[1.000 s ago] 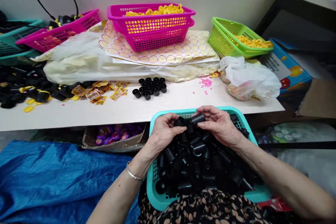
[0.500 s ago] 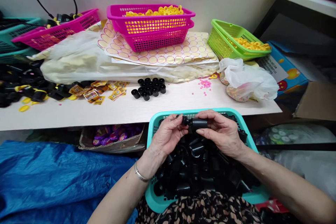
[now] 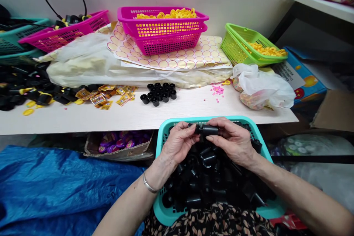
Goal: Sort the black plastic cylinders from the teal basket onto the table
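The left hand (image 3: 179,142) pinches a small black part (image 3: 197,129) at the left end of a black tube (image 3: 210,130) lying sideways above the basket (image 3: 166,215), near its far edge; the right hand (image 3: 235,142) grips the tube's right end. Whether they're joined, I cannot tell.

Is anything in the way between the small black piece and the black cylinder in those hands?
Nothing visible is. The left hand pinches the small black piece right by the end of the black cylinder in the right hand, with no other thing showing between them. I can't tell whether the two touch.
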Demonstrator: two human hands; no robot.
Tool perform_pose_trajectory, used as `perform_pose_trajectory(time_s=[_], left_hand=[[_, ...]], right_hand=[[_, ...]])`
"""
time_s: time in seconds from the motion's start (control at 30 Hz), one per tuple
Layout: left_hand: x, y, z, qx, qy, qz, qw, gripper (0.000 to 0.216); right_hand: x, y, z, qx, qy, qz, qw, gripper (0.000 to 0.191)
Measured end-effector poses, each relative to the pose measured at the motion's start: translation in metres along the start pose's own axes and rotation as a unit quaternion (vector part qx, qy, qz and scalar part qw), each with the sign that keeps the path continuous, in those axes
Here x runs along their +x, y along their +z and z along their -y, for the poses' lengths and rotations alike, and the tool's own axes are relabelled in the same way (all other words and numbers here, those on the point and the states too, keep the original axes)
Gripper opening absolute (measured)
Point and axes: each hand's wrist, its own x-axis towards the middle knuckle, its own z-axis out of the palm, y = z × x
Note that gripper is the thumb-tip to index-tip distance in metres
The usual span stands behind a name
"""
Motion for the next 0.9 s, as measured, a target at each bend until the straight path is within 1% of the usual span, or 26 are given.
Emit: perform_pose_trajectory(time_s=[0.07,0.13,0.2,0.23,0.33,0.37,0.4,0.43,0.47,0.53,0.57,0.6,0.63,0.67,0.7,0.73,0.8,0.83,0.87,0.9], left_hand=[[-0.001,0.000,0.001,0.030,0.009,-0.008,0.999,0.030],[-0.002,0.000,0.002,0.073,0.023,-0.015,0.997,0.028],[-0.003,0.000,0.001,0.149,0.054,-0.005,0.987,0.027],[-0.004,-0.001,-0.001,0.201,0.076,0.005,0.977,0.030],[-0.006,-0.006,-0.013,0.355,0.134,0.042,0.924,0.041],[-0.007,-0.009,-0.018,0.387,0.148,0.045,0.909,0.040],[-0.007,-0.011,-0.024,0.407,0.160,0.045,0.898,0.034],[-0.007,-0.013,-0.030,0.417,0.173,0.045,0.891,0.024],[-0.007,-0.015,-0.035,0.426,0.188,0.051,0.883,0.021],[-0.006,-0.016,-0.042,0.455,0.225,0.075,0.859,0.046],[-0.005,-0.015,-0.045,0.474,0.239,0.086,0.843,0.052],[-0.004,-0.015,-0.047,0.494,0.249,0.089,0.828,0.051],[-0.003,-0.015,-0.049,0.509,0.254,0.079,0.819,0.046],[-0.001,-0.016,-0.051,0.515,0.257,0.056,0.816,0.041],[0.001,-0.018,-0.053,0.510,0.261,0.023,0.820,0.038],[0.004,-0.023,-0.057,0.499,0.264,-0.013,0.825,0.037],[0.010,-0.040,-0.067,0.485,0.271,-0.083,0.827,0.040],[0.013,-0.052,-0.072,0.488,0.271,-0.115,0.822,0.040],[0.017,-0.066,-0.079,0.501,0.264,-0.144,0.812,0.038],[0.020,-0.081,-0.085,0.522,0.252,-0.174,0.796,0.036]], right_hand=[[0.003,0.001,0.003,-0.084,-0.062,0.012,0.995,0.028],[0.008,0.003,0.004,-0.146,-0.112,0.029,0.983,0.024],[0.014,0.004,0.004,-0.171,-0.126,0.052,0.976,0.020],[0.017,0.005,0.005,-0.177,-0.123,0.066,0.974,0.018],[0.029,0.007,0.007,-0.174,-0.103,0.100,0.974,0.015],[0.034,0.008,0.009,-0.165,-0.089,0.105,0.977,0.015],[0.039,0.009,0.010,-0.152,-0.070,0.108,0.980,0.015],[0.044,0.010,0.011,-0.133,-0.046,0.110,0.984,0.016],[0.049,0.013,0.012,-0.106,-0.019,0.112,0.988,0.017],[0.059,0.020,0.012,-0.028,0.037,0.124,0.991,0.020],[0.064,0.023,0.011,0.017,0.062,0.138,0.988,0.022],[0.068,0.027,0.009,0.061,0.083,0.157,0.982,0.024],[0.071,0.029,0.007,0.100,0.100,0.173,0.975,0.028],[0.073,0.031,0.004,0.125,0.111,0.181,0.969,0.034],[0.074,0.030,0.001,0.128,0.114,0.180,0.968,0.038],[0.074,0.027,-0.002,0.109,0.111,0.177,0.972,0.040],[0.070,0.018,-0.007,0.011,0.093,0.185,0.978,0.034],[0.066,0.011,-0.009,-0.047,0.077,0.207,0.974,0.027],[0.062,0.005,-0.011,-0.098,0.055,0.247,0.963,0.023],[0.056,-0.001,-0.013,-0.135,0.029,0.296,0.945,0.024]])
